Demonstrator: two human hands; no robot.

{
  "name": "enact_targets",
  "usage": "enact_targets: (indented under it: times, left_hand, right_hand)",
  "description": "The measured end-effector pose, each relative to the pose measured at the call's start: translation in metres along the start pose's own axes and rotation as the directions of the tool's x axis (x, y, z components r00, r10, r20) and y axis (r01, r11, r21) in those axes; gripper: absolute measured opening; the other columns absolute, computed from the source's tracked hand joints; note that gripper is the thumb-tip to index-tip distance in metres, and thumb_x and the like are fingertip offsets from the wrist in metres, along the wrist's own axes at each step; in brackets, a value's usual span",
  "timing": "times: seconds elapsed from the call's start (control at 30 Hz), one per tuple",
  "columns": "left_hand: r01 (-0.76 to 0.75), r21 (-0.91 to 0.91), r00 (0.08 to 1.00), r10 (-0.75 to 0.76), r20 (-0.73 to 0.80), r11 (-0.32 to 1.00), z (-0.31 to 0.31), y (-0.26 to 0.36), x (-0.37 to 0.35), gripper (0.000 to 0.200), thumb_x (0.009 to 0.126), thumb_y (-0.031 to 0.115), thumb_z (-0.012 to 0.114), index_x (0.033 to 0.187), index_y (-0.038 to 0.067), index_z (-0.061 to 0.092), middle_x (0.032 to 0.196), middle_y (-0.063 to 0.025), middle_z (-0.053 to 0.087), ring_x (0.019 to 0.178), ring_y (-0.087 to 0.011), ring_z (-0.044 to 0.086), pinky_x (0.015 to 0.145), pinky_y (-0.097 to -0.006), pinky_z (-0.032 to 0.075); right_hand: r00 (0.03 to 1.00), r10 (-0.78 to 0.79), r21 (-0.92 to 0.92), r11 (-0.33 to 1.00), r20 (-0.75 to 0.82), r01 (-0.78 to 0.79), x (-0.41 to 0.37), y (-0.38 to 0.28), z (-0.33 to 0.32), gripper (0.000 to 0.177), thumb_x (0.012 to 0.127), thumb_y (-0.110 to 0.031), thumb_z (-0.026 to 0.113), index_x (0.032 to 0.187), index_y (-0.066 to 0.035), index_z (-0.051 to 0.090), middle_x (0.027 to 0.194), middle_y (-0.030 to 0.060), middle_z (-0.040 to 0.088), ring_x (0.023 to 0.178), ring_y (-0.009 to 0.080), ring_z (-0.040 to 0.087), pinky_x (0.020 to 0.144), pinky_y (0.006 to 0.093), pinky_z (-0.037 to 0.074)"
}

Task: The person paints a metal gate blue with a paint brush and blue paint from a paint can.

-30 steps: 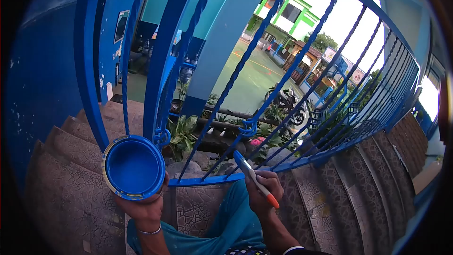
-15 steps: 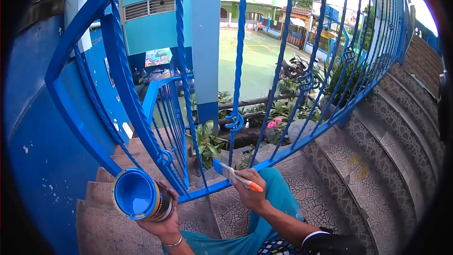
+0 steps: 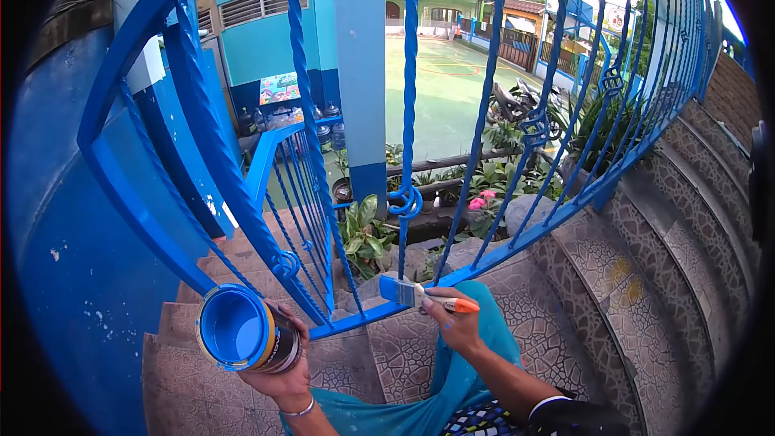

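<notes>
My left hand (image 3: pixel 289 371) is wrapped round an open can (image 3: pixel 278 343) of blue paint, its mouth tilted toward the camera. Between the fingers of my right hand (image 3: pixel 454 319) is a paintbrush (image 3: pixel 424 297) with a white and orange handle. The brush's blue-coated bristles are at the lower end of a twisted bar, just above the bottom rail (image 3: pixel 517 245) of the blue metal railing; whether they touch it I cannot tell. Twisted upright bars (image 3: pixel 410 73) rise in front of me, one with a curled ornament (image 3: pixel 405 202).
Patterned stone steps (image 3: pixel 597 274) curve up on the right, and more steps (image 3: pixel 182 323) descend at the left. A blue wall (image 3: pixel 73 274) stands at the far left. Beyond the railing are a pillar (image 3: pixel 361 73), plants (image 3: pixel 365 234), rocks and a green court (image 3: pixel 436 73).
The view has shifted slightly. My right hand and the brush have moved a little to the right along the bottom rail. My left hand still holds the can.
</notes>
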State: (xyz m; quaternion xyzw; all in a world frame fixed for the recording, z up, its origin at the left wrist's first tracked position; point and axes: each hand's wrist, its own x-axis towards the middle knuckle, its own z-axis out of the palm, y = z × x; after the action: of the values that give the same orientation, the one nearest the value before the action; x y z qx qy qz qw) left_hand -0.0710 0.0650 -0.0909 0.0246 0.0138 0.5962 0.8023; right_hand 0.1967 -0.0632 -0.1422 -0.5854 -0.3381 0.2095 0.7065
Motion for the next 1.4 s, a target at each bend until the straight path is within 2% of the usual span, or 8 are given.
enact_targets:
  times: [0.13,0.2,0.43,0.6,0.73,0.97,1.1,1.4]
  left_hand:
    - [0.01,-0.015,1.0,-0.011,-0.008,1.0,-0.004,0.002,0.002,0.091,0.099,0.071,0.057,0.16,0.004,0.049,0.155,-0.0203,0.058,0.143,-0.0423,0.053,0.113,-0.0607,0.048]
    - [0.001,-0.023,1.0,-0.002,-0.029,1.0,-0.005,0.003,0.001,0.09,0.099,0.071,0.057,0.161,0.006,0.048,0.159,-0.02,0.055,0.145,-0.0427,0.052,0.114,-0.0615,0.047]
    - [0.024,0.006,0.996,-0.025,0.082,1.0,-0.01,0.002,0.002,0.081,0.101,0.062,0.059,0.159,0.006,0.051,0.156,-0.0205,0.058,0.145,-0.0412,0.051,0.116,-0.058,0.046]
    - [0.025,-0.02,0.999,-0.025,0.035,0.999,-0.001,0.001,-0.002,0.078,0.103,0.057,0.054,0.16,0.003,0.048,0.154,-0.0204,0.058,0.141,-0.0428,0.054,0.114,-0.0584,0.048]
    - [0.038,-0.032,0.997,-0.036,0.071,0.999,-0.001,0.003,-0.001,0.079,0.103,0.057,0.055,0.16,0.003,0.047,0.156,-0.0207,0.056,0.143,-0.0435,0.052,0.115,-0.0596,0.048]
    - [0.039,-0.003,0.993,-0.038,0.109,0.999,-0.009,0.006,0.0,0.084,0.102,0.061,0.059,0.162,0.004,0.046,0.158,-0.0206,0.054,0.146,-0.0433,0.05,0.117,-0.0608,0.046]
    - [0.0,-0.016,0.999,0.0,0.035,1.0,-0.004,0.003,-0.002,0.09,0.098,0.068,0.061,0.161,0.005,0.047,0.155,-0.021,0.055,0.144,-0.0427,0.052,0.115,-0.0601,0.047]
    - [0.008,0.003,0.999,-0.008,0.036,1.0,-0.006,0.002,0.001,0.093,0.097,0.07,0.062,0.162,0.005,0.046,0.157,-0.0212,0.055,0.145,-0.0426,0.052,0.114,-0.0592,0.048]
  right_hand:
    - [0.998,-0.059,-0.07,0.996,-0.02,0.058,0.002,0.01,-0.007,0.022,0.095,0.0,0.082,0.117,0.001,0.077,0.104,0.0087,0.079,0.092,0.013,0.075,0.079,0.028,0.061]
    - [0.969,-0.249,-0.216,0.945,0.006,0.244,0.005,0.008,-0.015,0.024,0.092,0.003,0.083,0.115,0.0,0.078,0.105,0.011,0.079,0.091,0.0165,0.076,0.078,0.0295,0.061]
    - [0.643,-0.681,-0.514,0.434,0.349,0.739,0.022,-0.027,-0.026,0.034,0.081,0.004,0.088,0.112,-0.006,0.08,0.118,0.0139,0.077,0.098,0.03,0.075,0.082,0.0379,0.063]
    - [0.461,-0.755,-0.549,0.163,0.465,0.82,0.04,-0.041,-0.025,0.048,0.069,-0.007,0.091,0.115,-0.02,0.082,0.132,0.0111,0.071,0.113,0.0346,0.068,0.089,0.0457,0.062]
    - [0.479,-0.723,-0.536,0.177,0.499,0.826,0.051,-0.047,-0.023,0.039,0.071,0.0,0.092,0.103,-0.019,0.082,0.129,0.0106,0.072,0.111,0.0356,0.068,0.088,0.045,0.061]
    - [0.34,-0.744,-0.41,0.098,0.575,0.907,0.084,-0.046,-0.03,0.046,0.07,-0.007,0.087,0.113,-0.019,0.082,0.135,0.0091,0.072,0.114,0.0311,0.069,0.088,0.0439,0.063]
    - [0.415,-0.801,-0.477,0.189,0.431,0.859,0.08,-0.037,-0.041,0.048,0.067,-0.005,0.092,0.112,-0.019,0.082,0.132,0.0086,0.073,0.114,0.0328,0.07,0.089,0.0456,0.063]
    - [0.496,-0.791,-0.451,0.318,0.359,0.834,0.07,-0.046,-0.033,0.042,0.07,0.001,0.091,0.109,-0.01,0.079,0.127,0.0158,0.075,0.11,0.038,0.072,0.091,0.0479,0.061]
